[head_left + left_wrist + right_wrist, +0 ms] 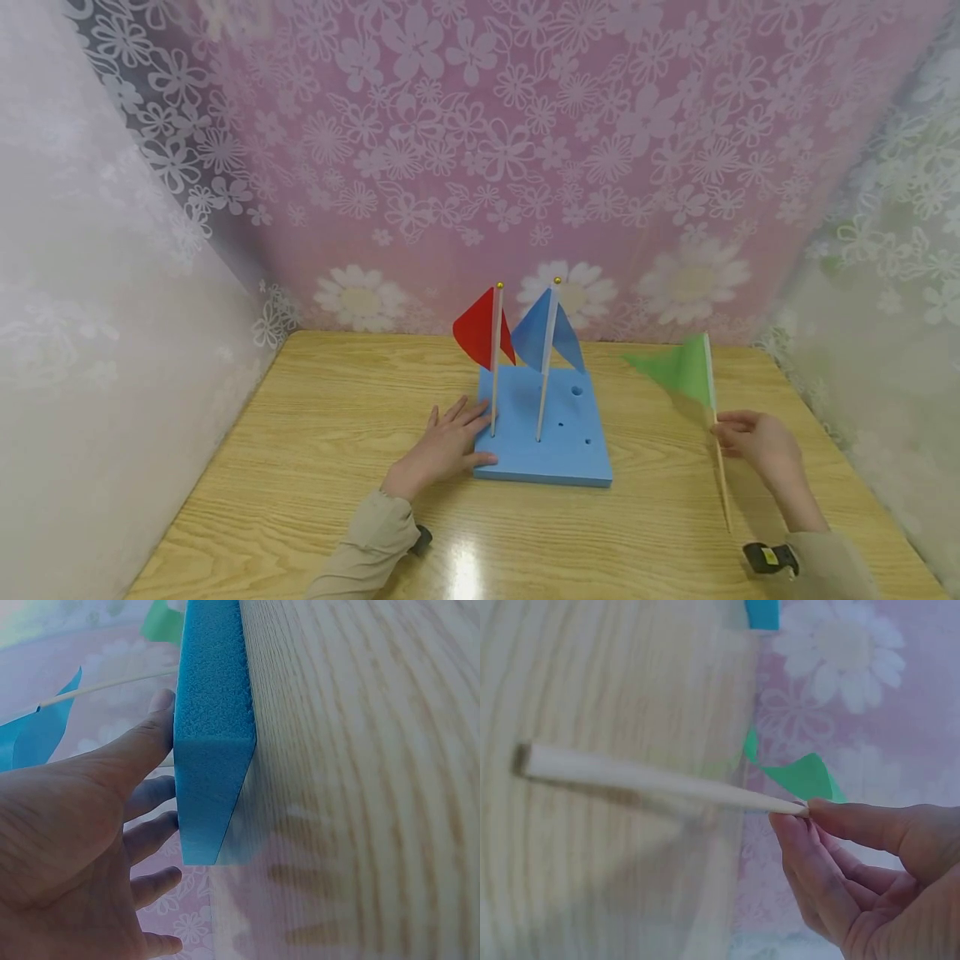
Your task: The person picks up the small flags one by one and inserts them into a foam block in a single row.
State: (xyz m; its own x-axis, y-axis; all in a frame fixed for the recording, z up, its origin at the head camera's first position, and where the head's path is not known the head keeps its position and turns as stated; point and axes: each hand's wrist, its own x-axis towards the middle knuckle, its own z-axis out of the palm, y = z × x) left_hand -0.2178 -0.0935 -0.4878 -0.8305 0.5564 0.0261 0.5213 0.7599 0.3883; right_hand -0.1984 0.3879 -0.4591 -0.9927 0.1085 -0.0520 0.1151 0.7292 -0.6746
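A blue foam board (517, 467) lies on the wooden table, with a red flag (476, 328) and a blue flag (531, 333) standing in it on thin sticks. My left hand (442, 446) rests at the board's left edge, fingers spread and thumb on the near corner; the left wrist view shows the thumb against the foam (214, 690). Off to the right, my right hand (765, 450) pinches the wooden stick of a green flag (686, 371) between thumb and fingers. The stick's bare lower end (630, 774) points down toward the table in the right wrist view.
Several holes (577, 391) of different sizes show in the right part of the board. Patterned floral curtains (510, 150) rise behind and at both sides of the wooden table (322, 417). Each wrist wears a dark strap (771, 557).
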